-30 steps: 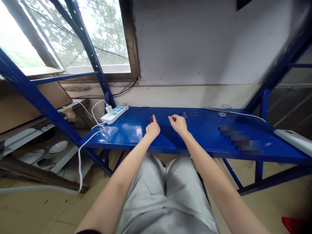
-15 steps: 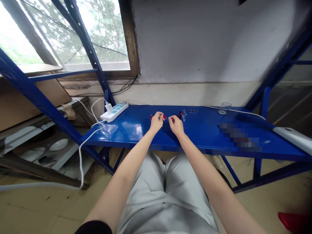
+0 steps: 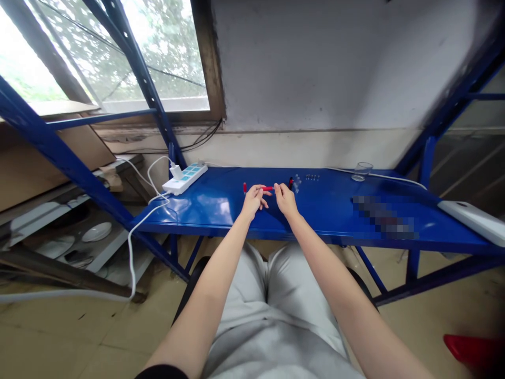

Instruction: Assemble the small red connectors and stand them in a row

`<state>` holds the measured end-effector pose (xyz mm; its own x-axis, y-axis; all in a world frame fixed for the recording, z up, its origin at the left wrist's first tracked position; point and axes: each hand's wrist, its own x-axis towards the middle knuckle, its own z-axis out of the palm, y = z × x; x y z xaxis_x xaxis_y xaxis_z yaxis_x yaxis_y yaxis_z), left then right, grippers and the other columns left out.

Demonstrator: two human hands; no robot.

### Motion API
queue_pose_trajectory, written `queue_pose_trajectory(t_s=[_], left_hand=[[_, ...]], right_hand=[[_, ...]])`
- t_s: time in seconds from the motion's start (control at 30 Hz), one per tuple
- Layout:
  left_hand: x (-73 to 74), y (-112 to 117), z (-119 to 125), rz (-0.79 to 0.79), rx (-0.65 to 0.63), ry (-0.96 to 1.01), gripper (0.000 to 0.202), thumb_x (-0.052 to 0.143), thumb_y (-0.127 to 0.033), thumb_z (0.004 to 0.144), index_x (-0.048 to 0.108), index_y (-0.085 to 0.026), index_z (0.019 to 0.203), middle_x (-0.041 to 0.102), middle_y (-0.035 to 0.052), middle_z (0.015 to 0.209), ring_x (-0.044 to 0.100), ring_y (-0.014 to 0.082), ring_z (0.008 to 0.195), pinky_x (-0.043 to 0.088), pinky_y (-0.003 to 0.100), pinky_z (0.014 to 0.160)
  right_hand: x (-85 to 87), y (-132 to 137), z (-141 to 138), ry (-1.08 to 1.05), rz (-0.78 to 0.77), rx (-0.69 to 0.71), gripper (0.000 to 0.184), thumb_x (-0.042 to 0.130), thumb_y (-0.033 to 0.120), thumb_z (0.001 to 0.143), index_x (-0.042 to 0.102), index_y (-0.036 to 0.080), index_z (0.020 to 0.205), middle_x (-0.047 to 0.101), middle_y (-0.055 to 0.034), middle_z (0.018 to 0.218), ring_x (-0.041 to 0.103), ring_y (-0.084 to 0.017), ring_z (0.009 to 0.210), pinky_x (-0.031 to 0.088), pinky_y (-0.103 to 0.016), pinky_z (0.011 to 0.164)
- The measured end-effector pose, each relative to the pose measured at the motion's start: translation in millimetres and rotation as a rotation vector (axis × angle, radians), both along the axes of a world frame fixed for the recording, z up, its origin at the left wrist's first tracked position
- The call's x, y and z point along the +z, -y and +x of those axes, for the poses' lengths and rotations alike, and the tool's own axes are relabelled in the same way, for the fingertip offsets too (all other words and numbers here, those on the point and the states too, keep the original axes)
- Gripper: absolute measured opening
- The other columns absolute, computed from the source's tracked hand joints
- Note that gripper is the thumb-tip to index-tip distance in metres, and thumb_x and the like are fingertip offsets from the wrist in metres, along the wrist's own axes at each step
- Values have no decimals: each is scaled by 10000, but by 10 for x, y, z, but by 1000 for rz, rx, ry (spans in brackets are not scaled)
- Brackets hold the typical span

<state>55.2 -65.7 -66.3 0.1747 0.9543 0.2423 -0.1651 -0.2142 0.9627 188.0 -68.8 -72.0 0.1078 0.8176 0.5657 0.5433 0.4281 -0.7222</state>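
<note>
A thin red stick-like piece (image 3: 268, 188) runs level between my two hands over the blue table. My left hand (image 3: 254, 200) pinches its left end, with the other fingers partly spread. My right hand (image 3: 285, 199) grips the right end, its fingers closed and covering that tip. Just behind my left hand, another small red piece (image 3: 245, 187) is on the table. Beyond my right hand are a small dark and red piece (image 3: 291, 182) and several clear little parts (image 3: 297, 183). Farther right, several tiny pieces (image 3: 313, 177) form a row.
A white power strip (image 3: 185, 179) with a plug and cable lies at the left end of the blue table (image 3: 205, 210). A clear glass (image 3: 362, 171) stands at the back right. Nearer are a blurred-out dark object (image 3: 382, 216) and a white device (image 3: 471, 218). Blue posts rise at both ends.
My right hand has come up to the red piece and now grips its right end. The piece has turned level, and my left fingers have spread somewhat.
</note>
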Motion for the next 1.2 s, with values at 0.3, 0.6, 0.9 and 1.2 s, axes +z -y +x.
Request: queue_pose_trajectory(t_s=[0.3, 0.6, 0.9, 1.2], left_hand=[[10, 14, -2, 1, 40, -5, 205, 446, -324, 863, 469, -144, 957, 658, 67, 845, 532, 53, 375, 274, 160, 326], [-3, 1, -9, 5, 103, 7, 235, 434, -374, 867, 474, -149, 920, 666, 62, 831, 528, 53, 371, 270, 161, 329], [-29, -37, -48, 13, 235, 6, 291, 420, -435, 863, 478, -150, 847, 662, 43, 759, 499, 43, 350, 260, 164, 337], [-30, -36, -44, 29, 268, -25, 334, 449, -474, 835, 499, -144, 840, 646, 37, 744, 490, 37, 352, 251, 156, 335]], right_hand=[[-10, 11, -4, -28, 25, 52, 363, 340, 499, 866, 394, 210, 652, 402, 36, 548, 393, -108, 521, 303, -237, 535], [-48, -26, -12, -75, 35, 131, 264, 372, 451, 858, 450, 205, 802, 522, -3, 697, 488, -131, 614, 379, -261, 610], [-90, -65, -21, -162, 26, 208, 231, 402, 409, 851, 447, 211, 960, 540, -37, 870, 519, -118, 637, 429, -269, 620], [-90, -58, -23, -91, 43, 188, 255, 454, 421, 820, 506, 204, 945, 581, -28, 777, 554, -145, 661, 438, -278, 625]])
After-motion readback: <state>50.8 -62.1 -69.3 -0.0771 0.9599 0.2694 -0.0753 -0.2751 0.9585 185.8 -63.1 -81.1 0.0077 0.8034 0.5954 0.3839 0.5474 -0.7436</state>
